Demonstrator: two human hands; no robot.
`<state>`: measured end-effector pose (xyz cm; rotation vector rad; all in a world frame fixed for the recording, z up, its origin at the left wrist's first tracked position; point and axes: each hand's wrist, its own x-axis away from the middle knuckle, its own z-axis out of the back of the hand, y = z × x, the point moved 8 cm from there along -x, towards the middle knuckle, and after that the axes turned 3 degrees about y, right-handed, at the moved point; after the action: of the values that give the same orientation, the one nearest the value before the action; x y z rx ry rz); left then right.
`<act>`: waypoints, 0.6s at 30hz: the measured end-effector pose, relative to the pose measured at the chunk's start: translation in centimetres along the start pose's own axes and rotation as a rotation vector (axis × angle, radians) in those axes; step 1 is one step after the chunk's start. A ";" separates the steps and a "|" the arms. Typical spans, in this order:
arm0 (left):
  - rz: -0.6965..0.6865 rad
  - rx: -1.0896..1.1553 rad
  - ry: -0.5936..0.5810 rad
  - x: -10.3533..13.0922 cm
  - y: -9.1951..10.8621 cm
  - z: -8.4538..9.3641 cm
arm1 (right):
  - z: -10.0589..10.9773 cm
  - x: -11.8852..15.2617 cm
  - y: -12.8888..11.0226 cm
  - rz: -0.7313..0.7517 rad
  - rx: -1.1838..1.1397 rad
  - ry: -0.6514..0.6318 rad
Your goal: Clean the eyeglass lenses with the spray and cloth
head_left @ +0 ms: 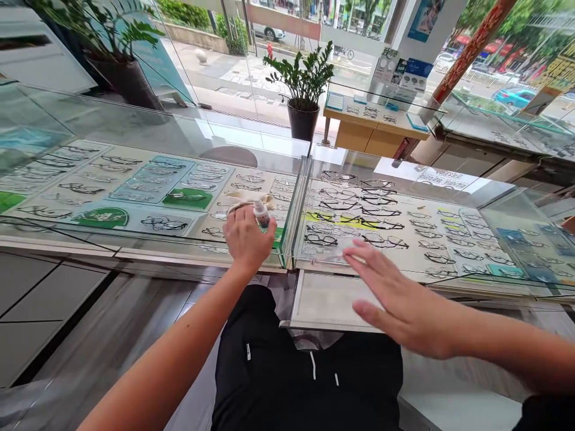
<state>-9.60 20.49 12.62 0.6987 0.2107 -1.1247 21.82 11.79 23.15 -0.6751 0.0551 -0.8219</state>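
Note:
My left hand (248, 236) is closed around a small clear bottle with a white top (260, 212), over the glass counter. A cream cloth (249, 200) is bunched just beyond its fingers; whether the hand grips the cloth too, I cannot tell. My right hand (389, 293) hovers above a pulled-out drawer (327, 302), fingers stretched out and thumb apart, with nothing visible in it. Beneath the counter glass, several pairs of eyeglasses (380, 224) lie in rows near the right fingertips.
Glass display cases (49, 120) run left and right, meeting at a glass edge (294, 221) between my hands. My legs in black trousers (309, 383) are close under the drawer. Beyond the counter stand a potted plant (305, 117) and a wooden display table (375, 134).

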 end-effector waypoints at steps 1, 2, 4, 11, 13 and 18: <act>-0.001 -0.001 -0.003 0.0 0.0 0.0 | 2.9 -2.0 0.8 -0.006 0.071 0.117; -0.001 0.001 -0.004 0.0 0.0 0.0 | 5.8 -4.5 2.1 -0.010 0.140 0.226; 0.002 0.012 -0.007 -0.1 -0.1 0.0 | 10.6 -10.8 5.8 0.005 0.253 0.356; 0.009 0.037 -0.036 -0.3 -0.2 0.0 | 16.0 -29.7 18.4 -0.245 0.492 0.290; 0.017 0.023 -0.035 -0.3 -0.3 0.0 | 15.3 -31.6 19.3 -0.270 0.503 0.261; 0.041 0.006 -0.008 -0.3 -0.4 0.4 | 13.1 -33.1 19.8 -0.276 0.499 0.199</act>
<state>-10.19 20.39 12.92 0.7005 0.1854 -1.0890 15.88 51.27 15.26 -0.1282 -0.0647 -1.1160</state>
